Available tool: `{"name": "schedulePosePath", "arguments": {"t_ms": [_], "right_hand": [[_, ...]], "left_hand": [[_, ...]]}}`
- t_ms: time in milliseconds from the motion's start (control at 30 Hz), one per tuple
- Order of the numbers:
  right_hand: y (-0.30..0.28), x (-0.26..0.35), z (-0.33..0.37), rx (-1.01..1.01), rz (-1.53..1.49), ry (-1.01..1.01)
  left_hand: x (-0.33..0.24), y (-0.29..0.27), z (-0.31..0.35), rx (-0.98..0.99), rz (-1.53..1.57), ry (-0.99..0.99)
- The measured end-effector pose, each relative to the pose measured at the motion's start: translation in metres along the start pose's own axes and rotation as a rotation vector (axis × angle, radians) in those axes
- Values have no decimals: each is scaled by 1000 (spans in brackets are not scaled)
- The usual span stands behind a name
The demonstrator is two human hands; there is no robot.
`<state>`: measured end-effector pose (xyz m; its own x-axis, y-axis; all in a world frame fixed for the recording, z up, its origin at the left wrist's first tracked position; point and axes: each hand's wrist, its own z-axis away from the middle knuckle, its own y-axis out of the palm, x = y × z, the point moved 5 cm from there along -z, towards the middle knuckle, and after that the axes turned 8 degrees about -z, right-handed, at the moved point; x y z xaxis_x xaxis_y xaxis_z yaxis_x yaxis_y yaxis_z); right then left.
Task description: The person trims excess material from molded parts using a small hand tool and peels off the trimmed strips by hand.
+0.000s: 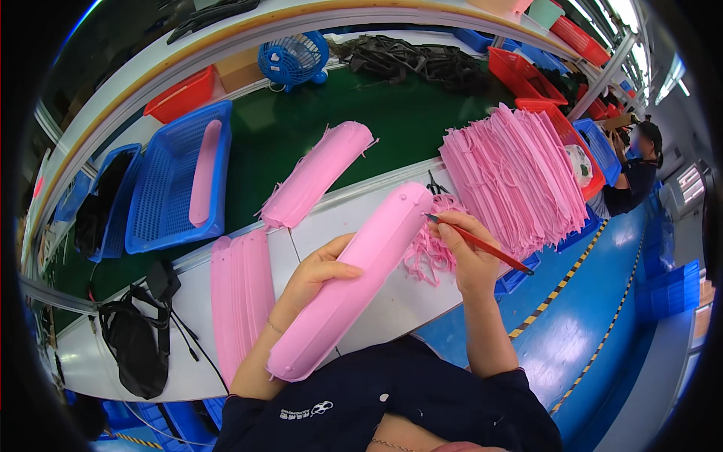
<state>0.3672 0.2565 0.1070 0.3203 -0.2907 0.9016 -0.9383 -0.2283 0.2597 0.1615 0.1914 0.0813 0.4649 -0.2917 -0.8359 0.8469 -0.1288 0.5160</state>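
Observation:
My left hand (320,273) is wrapped round a long, curved pink strip bundle (376,252) with rounded ends, which slants up and away to the right. In my right hand (468,260) is a slim red stick-like tool (497,253), held like a pen. Its dark tip meets the bundle's far end, close to small round marks there. Whether the tool is a pen or an awl I cannot tell. Loose pink trimmings (431,256) lie behind the far end, with a dark-handled tool (434,184) partly hidden by them.
A tall stack of frayed pink strips (516,181) stands at the right. Another pink bundle (320,173) lies on the green surface, and trimmed pink pieces (242,290) lie at the left. Nearby are a blue basket (162,200), a black bag (135,346) and a blue fan (294,60).

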Motion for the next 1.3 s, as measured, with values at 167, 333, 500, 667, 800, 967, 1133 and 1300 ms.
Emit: {"name": "schedulePosePath", "arguments": {"t_ms": [167,333,500,667,800,967,1133,1300], "right_hand": [[1,-2,4,-12,60,-27],[-1,-5,3,-29,66,21],[1,-4,2,-15,70,6],[3,3,0,13,114,-32],[9,16,-2,153,386,-190],[26,28,-6,259,725,-437],[32,26,1,549,1035,-847],[29,36,1,653,1026,-924]], "left_hand": [[1,0,2,2,10,15],[0,1,4,-7,34,16],[0,0,4,-4,51,27],[-1,1,4,-13,67,23],[-1,-1,5,-3,22,14],[-4,1,7,-2,-38,-3],[-6,1,10,-22,-51,-18],[-7,5,12,-20,48,-30]]}}
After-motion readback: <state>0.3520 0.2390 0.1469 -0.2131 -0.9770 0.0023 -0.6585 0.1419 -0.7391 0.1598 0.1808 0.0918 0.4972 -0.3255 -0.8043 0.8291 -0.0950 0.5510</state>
